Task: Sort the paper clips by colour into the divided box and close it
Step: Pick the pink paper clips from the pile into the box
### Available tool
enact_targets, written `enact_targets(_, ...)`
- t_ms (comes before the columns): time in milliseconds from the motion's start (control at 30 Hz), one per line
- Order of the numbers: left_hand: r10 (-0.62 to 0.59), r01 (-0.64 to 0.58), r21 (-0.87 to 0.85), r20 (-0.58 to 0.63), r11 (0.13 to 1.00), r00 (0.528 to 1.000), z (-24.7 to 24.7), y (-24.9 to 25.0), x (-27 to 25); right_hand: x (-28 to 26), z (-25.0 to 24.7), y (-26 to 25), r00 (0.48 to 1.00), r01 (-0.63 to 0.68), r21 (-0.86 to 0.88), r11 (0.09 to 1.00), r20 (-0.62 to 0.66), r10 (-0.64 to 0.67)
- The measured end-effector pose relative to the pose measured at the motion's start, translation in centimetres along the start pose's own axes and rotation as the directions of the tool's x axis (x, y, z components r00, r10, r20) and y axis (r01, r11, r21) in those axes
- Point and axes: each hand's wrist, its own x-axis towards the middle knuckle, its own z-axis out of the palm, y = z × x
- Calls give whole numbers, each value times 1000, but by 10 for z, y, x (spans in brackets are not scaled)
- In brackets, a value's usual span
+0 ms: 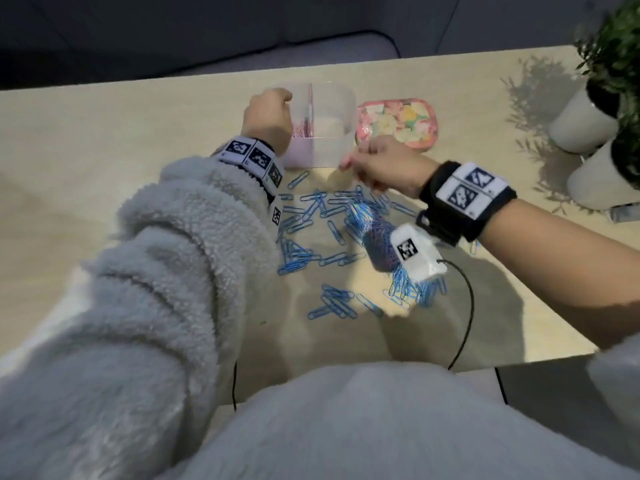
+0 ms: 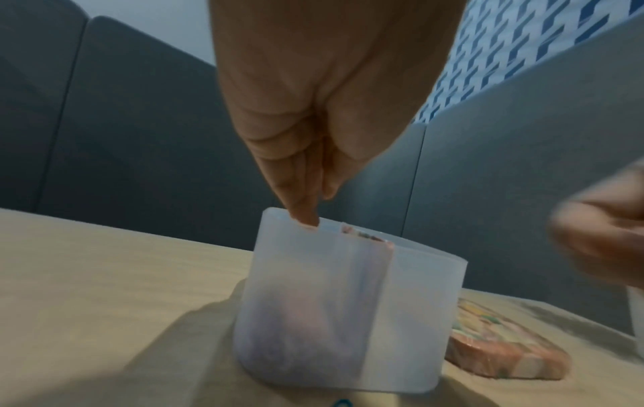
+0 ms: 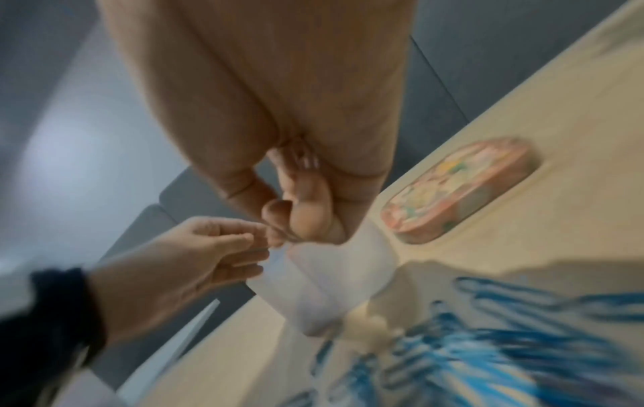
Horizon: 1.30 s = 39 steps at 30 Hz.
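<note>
Fingertips (image 2: 306,217) of left hand (image 1: 268,119) dipped straight into translucent divided box (image 1: 332,147); right hand (image 1: 384,168), at box's 4 o'clock, pinched something indiscernible.

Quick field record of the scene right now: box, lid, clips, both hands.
box: translucent divided box upright on table, open
left compartment: pink clips inside
lid: floral pink lid flat on the table, right of box
loose clips: blue paper clips scattered in front of box
left hand: fingers at box's left rim
right hand: fingertips pinched near box's front right corner; contents unclear
</note>
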Motion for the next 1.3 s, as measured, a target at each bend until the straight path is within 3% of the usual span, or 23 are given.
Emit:
enact_targets(67, 44, -51, -105, -67, 993, 997, -4, -9, -13, 25, 2, -25, 995, -67, 212, 975, -55, 80)
enact_targets(167, 148, -187, -185, -205, 965, 967, -5, -24, -51, 63, 9, -55, 984, -134, 467, 874, -38, 172)
enact_targets(233, 156, -187, -205, -157, 961, 975, 1, -35, -83, 85, 17, -68, 985, -133, 553, 822, -20, 173)
enact_targets(300, 162, -157, -191, 11, 969, 987, 12, -49, -114, 98, 27, -78, 986, -112, 588, 801, -38, 165)
enact_targets(400, 262, -250, -81, 229, 965, 938, 31, -67, -146, 106, 39, -84, 983, -94, 457, 885, -97, 155)
enact_targets(500, 338, -348, -36, 352, 937, 873, 45, -74, -159, 109, 44, -82, 987, -91, 282, 955, -102, 124)
enact_targets(667, 359, -386, -19, 414, 922, 837, 59, -68, -164, 97, 34, -69, 993, 4, 160, 987, -120, 15)
enact_targets(800, 390, -432, -5, 441, 902, 808, 67, -50, -162, 70, 17, -57, 982, 120, -60, 991, -142, -127)
enact_targets(900, 405, -465, 21, 458, 885, 792, 73, -37, -162, 46, 3, -41, 956, 203, 22, 979, -219, -194)
enact_targets(1000, 425, -506, 46, 482, 861, 766, 80, -25, -164, 16, -4, -2, 965, 158, 37, 987, -216, -146)
enact_targets(1100, 438, -549, 83, 510, 832, 741, 88, -18, -166, -17, -1, 54, 991, 68, -181, 981, -103, -88)
enact_targets(1200, 392, -572, 188, 558, 798, 731, 94, -15, -169, -44, 6, 94, 997, -16, -428, 904, -75, -18)
enact_targets(1300, 389, -601, 263, 558, 755, 733, 90, -20, -172, -62, 9, 116, 995, -40, -496, 868, -96, -9)
